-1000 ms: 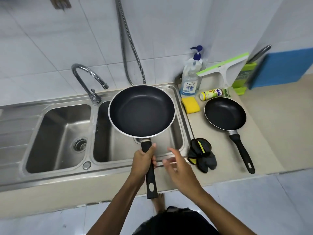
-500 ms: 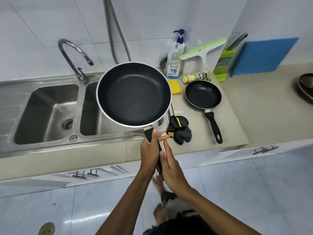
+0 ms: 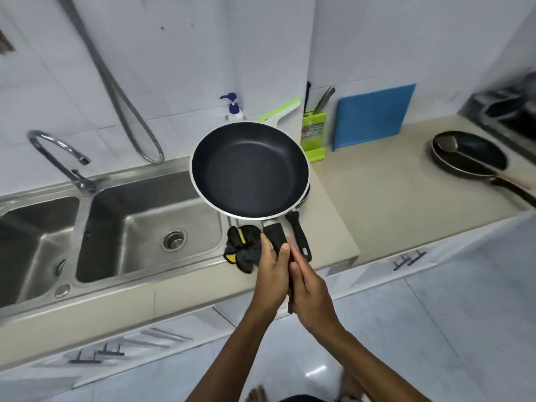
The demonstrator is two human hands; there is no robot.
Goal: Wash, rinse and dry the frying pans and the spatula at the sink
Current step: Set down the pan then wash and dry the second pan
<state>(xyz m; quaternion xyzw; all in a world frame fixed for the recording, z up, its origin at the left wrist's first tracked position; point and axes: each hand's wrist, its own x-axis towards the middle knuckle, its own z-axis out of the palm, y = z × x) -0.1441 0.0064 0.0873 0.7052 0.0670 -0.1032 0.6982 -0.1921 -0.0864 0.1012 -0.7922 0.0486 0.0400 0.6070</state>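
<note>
Large frying pan: held in the air over the near right corner of the sink and the desk edge; round, black non-stick inside, thin pale rim, black handle pointing near, inside facing up.
Left hand: wrapped around the handle, thumb on top.
Right hand: laid flat against the handle's right side, fingers straight, pressed up to the left hand.
Small frying pan: on the desk, mostly hidden under the large one; black handle showing just right of the held handle.
Third frying pan: far right on the desk, dark, with a metal utensil lying in it.
Black-and-yellow cloth: crumpled on the desk, just left of the hands.
Tap: curved, at the far left of the sink.
</note>
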